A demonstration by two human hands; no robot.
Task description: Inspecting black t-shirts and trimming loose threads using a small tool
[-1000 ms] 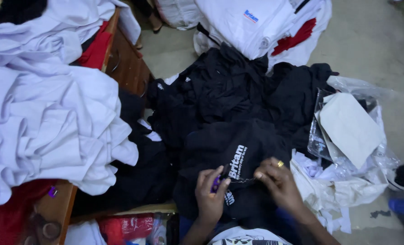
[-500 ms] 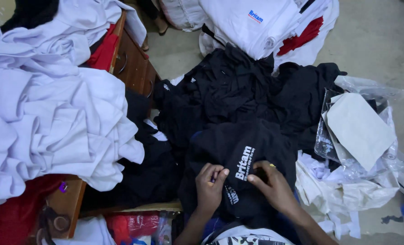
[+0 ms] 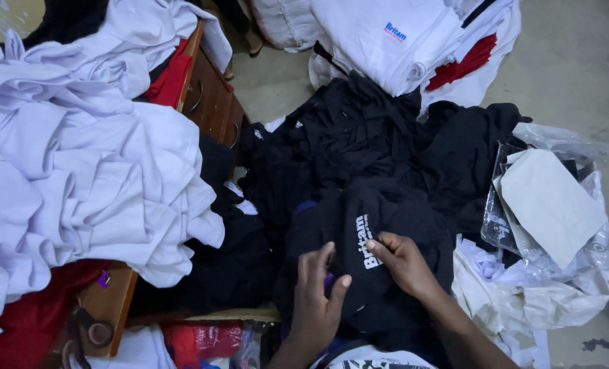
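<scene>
Two hands worked one black garment (image 3: pixel 379 225) low in my view. My left hand (image 3: pixel 316 301) lay on the cloth with its grip loose, fingers (image 3: pixel 331 290) curled and a little apart, and a small purple thing showed under them — I could not tell what it was, nor whether the hand really held it. My right hand (image 3: pixel 403 263) had its grip pinched together on a fold of the same garment, just beside a white printed mark on the cloth.

That garment sat on the near edge of a heap of black clothing (image 3: pixel 359 147) that spread up the middle of the view. To my left a big mound of white shirts (image 3: pixel 72 171) spilled over a wooden tabletop (image 3: pixel 109 307), with red cloth (image 3: pixel 171 78) showing through near a drawer front with metal pulls. Beyond the black heap lay folded white garments (image 3: pixel 386 34), one with a red patch. To my right, clear plastic bags (image 3: pixel 557 205) and a pale cardboard sheet (image 3: pixel 550 205) lay crumpled on top of more white cloth — close against the black pile.

Bare grey concrete floor (image 3: pixel 577 75) showed at the upper right, dim and unevenly lit.
</scene>
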